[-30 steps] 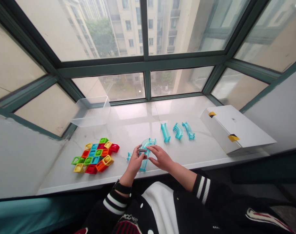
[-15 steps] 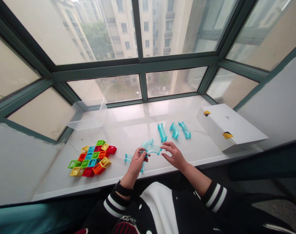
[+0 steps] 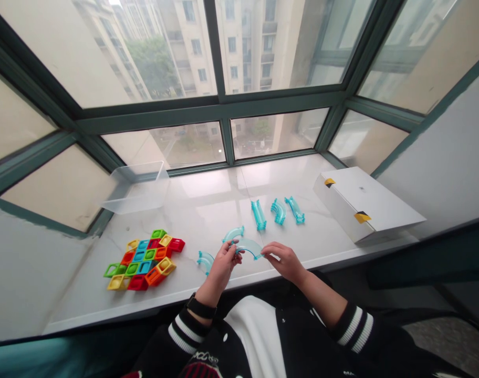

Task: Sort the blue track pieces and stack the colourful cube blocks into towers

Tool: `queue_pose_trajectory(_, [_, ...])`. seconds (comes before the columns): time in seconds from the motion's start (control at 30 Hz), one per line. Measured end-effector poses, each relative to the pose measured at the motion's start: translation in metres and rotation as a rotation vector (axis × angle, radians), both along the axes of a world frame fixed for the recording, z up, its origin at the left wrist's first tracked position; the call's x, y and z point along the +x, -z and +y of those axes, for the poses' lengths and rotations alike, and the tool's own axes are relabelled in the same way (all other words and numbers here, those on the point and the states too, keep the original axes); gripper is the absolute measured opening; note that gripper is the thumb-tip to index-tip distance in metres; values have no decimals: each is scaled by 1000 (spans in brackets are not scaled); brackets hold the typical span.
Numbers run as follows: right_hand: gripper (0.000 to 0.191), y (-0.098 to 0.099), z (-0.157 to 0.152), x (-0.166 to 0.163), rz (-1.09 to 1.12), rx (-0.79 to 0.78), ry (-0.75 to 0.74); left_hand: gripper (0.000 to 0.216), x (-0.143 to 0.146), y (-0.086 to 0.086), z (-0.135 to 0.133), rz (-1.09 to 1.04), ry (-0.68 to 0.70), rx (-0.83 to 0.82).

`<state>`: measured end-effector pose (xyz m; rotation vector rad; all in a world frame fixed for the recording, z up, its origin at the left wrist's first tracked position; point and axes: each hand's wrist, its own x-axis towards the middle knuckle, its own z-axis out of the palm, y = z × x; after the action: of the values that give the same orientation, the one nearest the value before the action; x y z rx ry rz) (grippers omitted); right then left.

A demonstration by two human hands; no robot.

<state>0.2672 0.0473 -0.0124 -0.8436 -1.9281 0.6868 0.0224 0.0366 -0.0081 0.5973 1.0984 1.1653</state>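
Note:
A curved translucent blue track piece (image 3: 248, 245) is held up between my two hands over the sill's front. My left hand (image 3: 225, 262) pinches its left end. The fingers of my right hand (image 3: 283, 259) are closed on its right end. Just behind my left fingers a second curved track piece (image 3: 233, 233) lies on the sill, and another curved piece (image 3: 205, 261) rests left of that hand, partly hidden by it. Beyond my right hand lie a straight track piece (image 3: 258, 216), a short curved piece (image 3: 278, 212) and a further narrow piece (image 3: 295, 210).
On the left sits a cluster of red, yellow, green, blue and orange blocks (image 3: 145, 260). Behind it stands a clear plastic bin (image 3: 139, 197) by the window. A white box (image 3: 371, 205) with yellow-black tabs is at the right. The white sill's front edge (image 3: 326, 263) runs before me.
My right hand's fingers have closed on the right end of the curved track piece. That piece has tilted, its right end now lower. The view has shifted slightly.

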Motion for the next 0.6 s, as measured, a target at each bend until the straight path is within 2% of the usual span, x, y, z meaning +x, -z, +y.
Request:
queue_pose_trajectory(0.13, [18,1,3,8,-8,-5,49,66,1,8,1,56,6,41])
queue_pose_trajectory(0.3, [16,4,16,31,-16,0,204,62,4,29,0,237,177,127])
queue_pose_trajectory(0.47, [14,10,36,64,-48,50,387,55,11,49,-4,592,416,263])
queue_pose_trajectory(0.6, [14,14,57,86,-89,73,498,64,17,56,-9,974,570,365])
